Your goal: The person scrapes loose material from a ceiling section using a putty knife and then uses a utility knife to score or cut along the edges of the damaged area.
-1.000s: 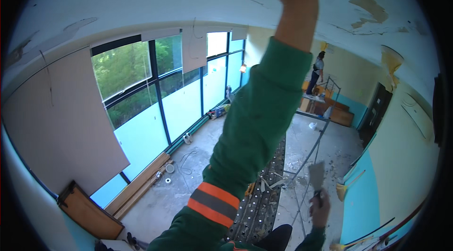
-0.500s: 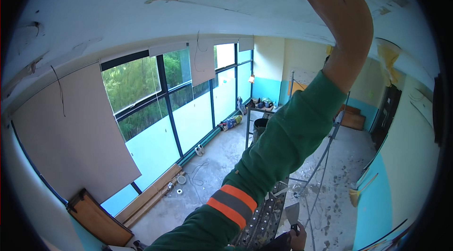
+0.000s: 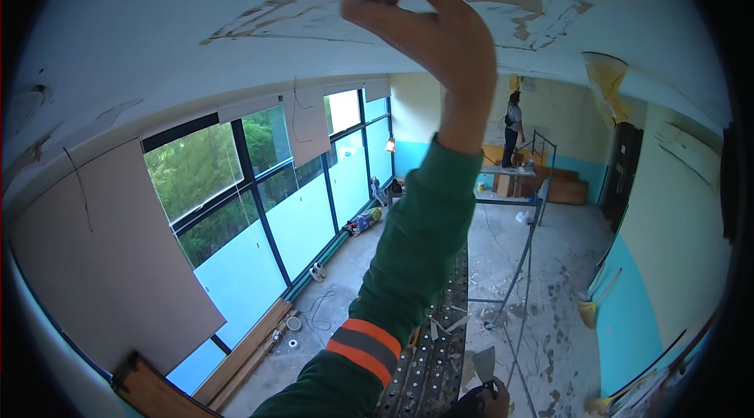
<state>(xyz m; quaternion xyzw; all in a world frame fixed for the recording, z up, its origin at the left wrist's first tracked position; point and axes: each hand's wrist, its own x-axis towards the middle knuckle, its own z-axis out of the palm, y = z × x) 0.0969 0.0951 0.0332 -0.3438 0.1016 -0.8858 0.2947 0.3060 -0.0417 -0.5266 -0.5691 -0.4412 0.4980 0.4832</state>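
Observation:
My left hand (image 3: 428,25) reaches up to a peeling patch (image 3: 518,1) on the white ceiling, its fingers bent and apart at the edge of the flaking layer; whether its fingertips touch it is hard to tell. A green sleeve with orange and grey bands (image 3: 408,237) covers that forearm. Low at the lower edge, my right hand (image 3: 493,398) is closed round the handle of a putty knife (image 3: 484,364), blade upward. Below me runs a perforated metal plank (image 3: 424,371) with scraps of peeled material on it.
A metal scaffold frame (image 3: 530,237) stands to the right; another person (image 3: 512,127) stands on a far platform. Windows (image 3: 275,206) line the left wall, with boards (image 3: 243,351) and cables on the floor. A broom (image 3: 589,312) leans by the right wall.
The view has shifted, bringing more ceiling into sight. My left hand's fingers have come into frame at the peeling patch, and my right hand with the putty knife sits lower in the picture.

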